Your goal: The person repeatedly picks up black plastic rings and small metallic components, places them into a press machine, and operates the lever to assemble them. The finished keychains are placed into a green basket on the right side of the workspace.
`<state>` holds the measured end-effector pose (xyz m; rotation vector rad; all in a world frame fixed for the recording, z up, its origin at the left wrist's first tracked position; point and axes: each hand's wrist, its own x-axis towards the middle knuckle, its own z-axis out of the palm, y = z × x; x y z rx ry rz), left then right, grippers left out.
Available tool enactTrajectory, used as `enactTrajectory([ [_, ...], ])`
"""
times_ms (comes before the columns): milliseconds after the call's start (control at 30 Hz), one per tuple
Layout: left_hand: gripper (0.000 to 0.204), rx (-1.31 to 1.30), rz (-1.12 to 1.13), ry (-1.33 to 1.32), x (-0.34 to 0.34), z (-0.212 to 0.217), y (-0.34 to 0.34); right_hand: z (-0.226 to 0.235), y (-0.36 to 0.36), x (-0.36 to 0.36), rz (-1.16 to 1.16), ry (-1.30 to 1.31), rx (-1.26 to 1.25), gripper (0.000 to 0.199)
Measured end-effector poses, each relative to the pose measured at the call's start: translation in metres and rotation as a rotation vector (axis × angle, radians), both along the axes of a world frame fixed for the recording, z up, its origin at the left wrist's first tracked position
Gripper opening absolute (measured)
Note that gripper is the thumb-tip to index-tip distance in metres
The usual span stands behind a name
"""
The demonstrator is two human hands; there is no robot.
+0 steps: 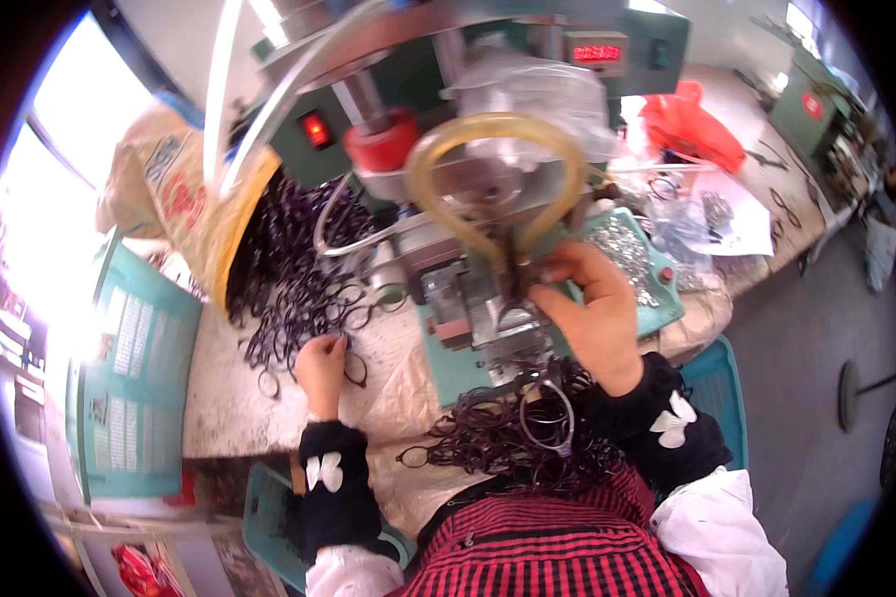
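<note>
My left hand (321, 376) is closed in a pinch at the near edge of a heap of dark, loop-ended pieces (304, 224), which resemble scissor halves. A dark loop (356, 370) shows beside its fingertips. My right hand (597, 308) reaches into the press, thumb and fingers closed beside the dark stem below a yellow tube loop (438, 149). What they grip is hidden. Just under them sits the metal fixture (498, 323). More dark loop-ended pieces (488, 433) lie piled at my lap, with a larger pale ring (548, 413) over them.
A green press (408, 55) with a red collar (381, 142) stands ahead. On the right are a green tray (657, 316) of small silver parts and a red plastic bag (692, 129). An open sack (184, 189) and a teal crate (139, 368) stand left.
</note>
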<state>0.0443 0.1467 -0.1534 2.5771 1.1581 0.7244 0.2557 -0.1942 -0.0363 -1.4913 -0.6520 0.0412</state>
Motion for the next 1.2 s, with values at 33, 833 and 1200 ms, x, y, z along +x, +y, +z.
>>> enactTrajectory([
  [33,0.020,-0.131,-0.045,-0.072,0.000,-0.003,-0.003,0.000,0.001,-0.003,0.025,0.091,0.083,0.047],
  [833,0.037,0.302,-1.231,-0.407,0.072,0.148,-0.202,-0.056,-0.069,0.060,-0.451,-0.621,-0.749,0.022],
  [1200,0.036,0.103,-1.070,-0.465,0.043,0.132,-0.221,-0.063,-0.054,0.067,-0.271,-0.622,-0.584,0.012],
])
